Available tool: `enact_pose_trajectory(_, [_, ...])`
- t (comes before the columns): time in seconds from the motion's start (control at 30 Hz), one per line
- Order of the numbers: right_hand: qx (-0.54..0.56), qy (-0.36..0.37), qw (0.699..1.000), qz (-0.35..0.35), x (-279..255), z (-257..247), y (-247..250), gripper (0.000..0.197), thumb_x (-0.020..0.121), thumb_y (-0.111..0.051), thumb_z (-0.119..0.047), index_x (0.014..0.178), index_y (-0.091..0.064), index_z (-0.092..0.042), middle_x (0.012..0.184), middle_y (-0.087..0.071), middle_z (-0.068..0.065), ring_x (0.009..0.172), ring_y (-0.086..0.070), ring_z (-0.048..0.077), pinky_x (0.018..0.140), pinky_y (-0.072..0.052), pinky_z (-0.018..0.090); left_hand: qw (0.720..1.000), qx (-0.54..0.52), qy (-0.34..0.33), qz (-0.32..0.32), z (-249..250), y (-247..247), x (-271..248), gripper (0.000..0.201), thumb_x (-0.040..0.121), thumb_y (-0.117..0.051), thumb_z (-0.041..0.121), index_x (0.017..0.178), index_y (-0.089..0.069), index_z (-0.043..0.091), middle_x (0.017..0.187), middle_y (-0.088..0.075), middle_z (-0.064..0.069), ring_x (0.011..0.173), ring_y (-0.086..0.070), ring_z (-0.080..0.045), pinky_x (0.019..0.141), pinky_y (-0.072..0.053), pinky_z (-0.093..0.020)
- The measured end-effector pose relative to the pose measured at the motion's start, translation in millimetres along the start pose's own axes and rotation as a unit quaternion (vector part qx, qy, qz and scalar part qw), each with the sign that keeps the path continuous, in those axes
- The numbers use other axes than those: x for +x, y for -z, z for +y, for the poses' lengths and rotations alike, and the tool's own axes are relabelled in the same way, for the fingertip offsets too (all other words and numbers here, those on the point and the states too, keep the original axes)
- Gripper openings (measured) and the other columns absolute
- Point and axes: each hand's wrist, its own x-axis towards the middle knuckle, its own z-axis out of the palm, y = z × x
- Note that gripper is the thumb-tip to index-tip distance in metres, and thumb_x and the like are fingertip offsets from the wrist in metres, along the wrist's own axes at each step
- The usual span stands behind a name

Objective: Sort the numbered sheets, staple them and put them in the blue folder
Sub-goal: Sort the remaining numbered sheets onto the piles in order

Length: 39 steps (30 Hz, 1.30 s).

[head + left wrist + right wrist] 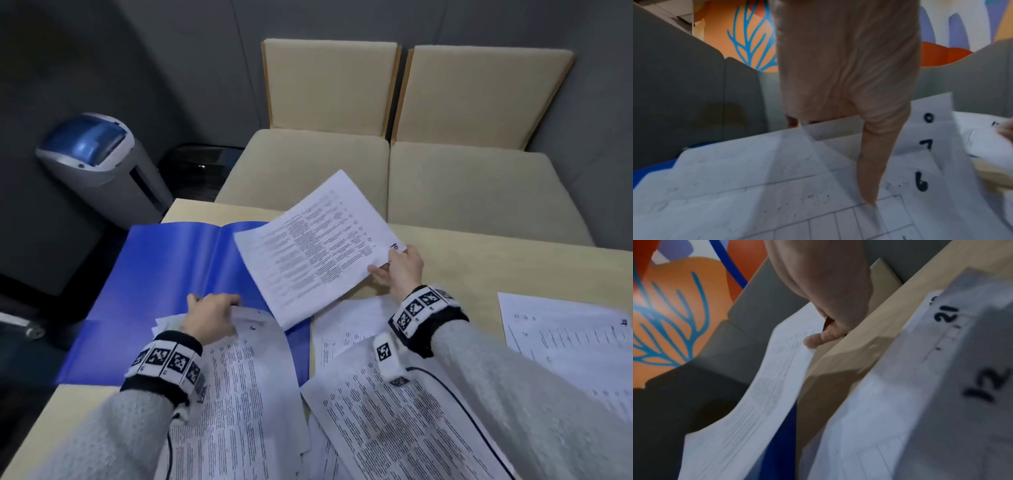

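The blue folder [164, 274] lies open on the left of the table. My right hand [397, 270] pinches the near right corner of a printed sheet [315, 246] and holds it tilted above the folder's right half; the right wrist view shows its fingers [824, 335] under that sheet [760, 386]. My left hand [212, 315] grips the far edge of a fanned stack of sheets [246, 394] that overlaps the folder's near edge. In the left wrist view the thumb [875, 162] lies on the top sheet [777, 178], beside handwritten numbers 6 and 7.
More loose sheets [376, 411] lie under my right forearm, two marked 21 and 12 [900, 386]. Another sheet [565, 335] lies at the right of the wooden table [496, 263]. Two beige chairs [308, 164] stand behind it, a grey and blue bin [99, 157] at the left.
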Motion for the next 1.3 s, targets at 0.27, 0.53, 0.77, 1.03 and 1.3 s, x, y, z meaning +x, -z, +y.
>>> enact_pose_trajectory(0.27, [0.072,0.005,0.997,-0.001,-4.8,14.7,-5.6,0.011,0.098,-0.042,-0.007,0.107,-0.048,-0.008,0.112,-0.062,0.015,0.083,-0.064,0.028,0.05,-0.058,0.027,0.995,-0.032,-0.097,-0.014,7.6,48.5,-31.5,0.023,0.073,-0.071,0.015,0.063,-0.054,0.028,0.062,-0.059,0.008,0.067,-0.051,-0.005,0.094,-0.026,-0.029])
enact_pose_trajectory(0.53, [-0.16,0.008,0.98,-0.117,-31.1,54.3,-38.2,0.025,0.097,-0.04,-0.011,0.12,-0.049,-0.016,0.098,-0.059,0.017,0.045,-0.057,0.02,0.042,-0.045,0.025,0.994,0.06,-0.057,-0.075,29.4,63.5,-5.8,0.016,0.074,-0.066,0.012,0.077,-0.061,0.027,0.072,-0.059,0.01,0.09,-0.052,-0.021,0.09,-0.032,-0.034])
enact_pose_trajectory(0.77, [-0.221,0.022,0.952,-0.212,-47.3,44.5,-60.2,0.016,0.095,-0.042,-0.016,0.103,-0.056,-0.018,0.087,-0.055,0.007,0.047,-0.061,0.021,0.043,-0.047,0.024,0.989,0.113,-0.023,-0.098,33.7,36.1,27.4,0.041,0.08,-0.065,0.016,0.119,-0.058,0.029,0.106,-0.065,0.003,0.11,-0.051,-0.027,0.101,-0.035,-0.04])
enact_pose_trajectory(1.03, [-0.194,0.007,0.921,-0.338,-72.9,55.0,-27.5,0.046,0.096,-0.043,-0.004,0.139,-0.038,-0.019,0.108,-0.053,0.002,0.089,-0.054,0.017,0.073,-0.051,0.03,0.989,0.143,-0.004,0.027,47.7,2.6,41.5,0.029,0.086,-0.048,0.016,0.112,-0.058,0.025,0.111,-0.062,0.003,0.106,-0.054,-0.02,0.11,-0.016,-0.047])
enact_pose_trajectory(1.3, [-0.152,0.137,0.978,-0.036,-67.6,30.5,129.9,0.024,0.096,-0.045,-0.004,0.101,-0.06,-0.023,0.09,-0.061,0.005,0.071,-0.057,0.016,0.053,-0.046,0.016,0.943,-0.105,-0.247,0.195,151.6,-45.3,1.5,0.022,0.091,-0.044,0.025,0.105,-0.056,0.013,0.095,-0.053,-0.004,0.072,-0.057,-0.026,0.059,-0.046,-0.034])
